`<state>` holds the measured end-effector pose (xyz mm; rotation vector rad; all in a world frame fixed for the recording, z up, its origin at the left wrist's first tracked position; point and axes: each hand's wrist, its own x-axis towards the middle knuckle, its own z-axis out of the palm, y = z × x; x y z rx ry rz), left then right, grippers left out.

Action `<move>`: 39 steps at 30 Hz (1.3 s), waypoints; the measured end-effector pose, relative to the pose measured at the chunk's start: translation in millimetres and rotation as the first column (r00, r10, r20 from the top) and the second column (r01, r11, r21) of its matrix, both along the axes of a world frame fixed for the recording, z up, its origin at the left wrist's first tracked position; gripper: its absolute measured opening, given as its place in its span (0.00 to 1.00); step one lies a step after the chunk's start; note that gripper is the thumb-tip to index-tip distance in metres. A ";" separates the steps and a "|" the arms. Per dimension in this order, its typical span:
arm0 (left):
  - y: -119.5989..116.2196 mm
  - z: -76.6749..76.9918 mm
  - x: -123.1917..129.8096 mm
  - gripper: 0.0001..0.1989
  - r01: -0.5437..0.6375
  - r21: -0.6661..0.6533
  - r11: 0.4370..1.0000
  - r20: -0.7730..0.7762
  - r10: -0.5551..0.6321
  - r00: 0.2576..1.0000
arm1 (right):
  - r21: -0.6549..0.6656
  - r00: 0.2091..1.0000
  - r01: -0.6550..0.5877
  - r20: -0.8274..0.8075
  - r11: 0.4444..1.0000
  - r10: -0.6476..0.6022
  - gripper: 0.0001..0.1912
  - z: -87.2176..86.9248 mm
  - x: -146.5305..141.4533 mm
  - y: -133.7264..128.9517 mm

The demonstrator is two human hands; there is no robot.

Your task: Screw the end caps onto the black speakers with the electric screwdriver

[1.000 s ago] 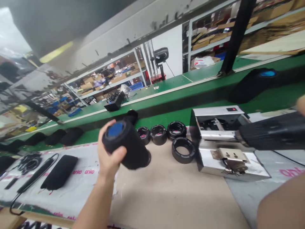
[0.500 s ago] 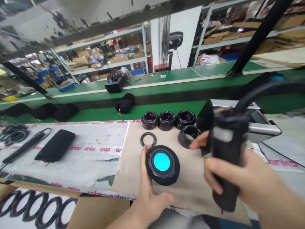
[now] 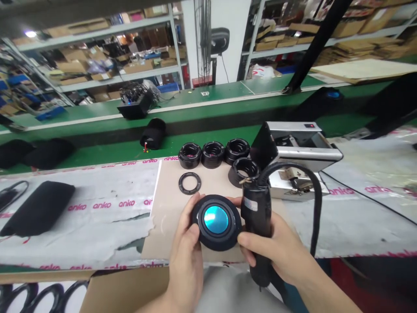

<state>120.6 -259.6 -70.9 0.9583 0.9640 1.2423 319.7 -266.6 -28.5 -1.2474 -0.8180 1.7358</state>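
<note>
Two-sided hold now, seemingly steadier: left hand (image 3: 186,248) curls round the black, blue-disced cylinder (image 3: 216,220), toward six o'clock in view; right hand (image 3: 282,245), gripping a black corded tool (image 3: 257,213), newly touches its three-o'clock edge.

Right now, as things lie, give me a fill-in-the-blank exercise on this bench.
1. The left hand holds a round black piece with a shiny ____ centre.
2. The corded black tool is in the ____.
3. Pink letters on the white sheet spell ____.

Missing words: blue; right hand; anko.
</note>
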 end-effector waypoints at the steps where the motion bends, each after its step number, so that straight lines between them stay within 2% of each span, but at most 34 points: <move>1: 0.0 -1.2 -3.4 0.25 0.042 -0.004 0.999 -0.007 -0.042 0.999 | 0.006 1.000 0.021 -0.005 1.000 -0.021 0.49 4.1 -1.5 -0.8; 3: 2.2 -7.6 -12.8 0.29 0.131 0.047 0.990 -0.044 -0.129 0.991 | -0.009 0.999 0.050 -0.010 0.999 -0.050 0.50 10.5 -1.7 -1.8; 5: 9.2 -15.6 -23.9 0.43 0.221 0.164 0.961 -0.122 -0.203 0.972 | -0.043 0.999 0.034 -0.025 0.999 -0.035 0.54 11.6 2.7 -0.8; 8: 27.3 -19.3 -37.1 0.63 0.387 0.294 0.874 -0.287 -0.305 0.908 | -0.061 0.993 -0.079 -0.089 0.995 0.073 0.55 0.8 14.9 5.2; 9: 33.4 -17.7 -39.4 0.65 0.439 0.307 0.844 -0.336 -0.336 0.880 | -0.050 0.985 -0.129 -0.118 0.990 0.122 0.54 -4.8 19.2 8.1; 11: 42.1 -13.1 -41.1 0.63 0.511 0.329 0.794 -0.376 -0.387 0.842 | -0.027 0.965 -0.219 -0.157 0.975 0.212 0.53 -14.2 26.4 14.9; 13: 43.4 -11.9 -40.8 0.58 0.500 0.374 0.781 -0.334 -0.389 0.858 | -0.016 0.955 -0.262 -0.147 0.965 0.257 0.56 -16.1 30.8 23.0; 14: 41.2 -13.8 -40.9 0.56 0.457 0.402 0.793 -0.300 -0.358 0.884 | -0.010 0.961 -0.261 -0.100 0.965 0.259 0.57 -13.2 31.5 27.9; 15: 37.5 -17.5 -41.6 0.56 0.396 0.426 0.813 -0.277 -0.300 0.913 | -0.004 0.970 -0.243 -0.022 0.970 0.243 0.56 -7.9 30.9 33.6; 17: 27.6 -28.2 -44.6 0.61 0.271 0.468 0.841 -0.302 -0.135 0.944 | 0.029 0.961 -0.180 0.217 0.983 0.170 0.52 6.5 25.5 47.9; 18: 22.6 -33.9 -46.6 0.64 0.225 0.489 0.843 -0.340 -0.054 0.939 | 0.052 0.917 -0.160 0.377 0.986 0.129 0.48 13.5 20.6 56.5; 20: 14.6 -42.6 -50.0 0.68 0.159 0.536 0.829 -0.393 0.078 0.916 | 0.087 0.743 -0.173 0.666 0.981 0.072 0.43 22.5 7.0 76.3; 22: 9.8 -45.8 -51.0 0.67 0.136 0.558 0.818 -0.401 0.122 0.908 | 0.112 0.574 -0.257 0.817 0.960 0.059 0.39 22.0 -10.0 97.3; 24: 7.1 -44.8 -49.1 0.63 0.118 0.559 0.821 -0.355 0.107 0.929 | 0.148 0.511 -0.351 0.857 0.925 0.057 0.35 13.9 -28.2 116.4; 28: 1.9 -42.5 -42.3 0.58 0.044 0.587 0.808 -0.239 0.122 0.963 | 0.203 0.478 -0.509 0.875 0.836 0.078 0.30 -5.8 -59.6 139.7; 32: -2.5 -40.1 -41.8 0.60 0.018 0.583 0.812 -0.237 0.149 0.960 | 0.189 0.445 -0.540 0.892 0.820 0.087 0.23 -12.6 -76.0 146.1; 35: -1.7 -30.7 -49.5 0.61 0.146 0.543 0.827 -0.350 0.064 0.935 | 0.196 0.444 -0.514 0.894 0.835 0.063 0.24 -4.8 -73.4 142.7; 37: 1.0 -23.4 -55.4 0.60 0.237 0.505 0.830 -0.428 0.002 0.904 | 0.213 0.452 -0.466 0.892 0.859 0.024 0.26 8.0 -62.3 133.4; 39: 5.1 -19.3 -57.6 0.59 0.258 0.497 0.828 -0.454 -0.004 0.891 | 0.227 0.457 -0.387 0.889 0.894 -0.028 0.28 25.5 -44.7 117.3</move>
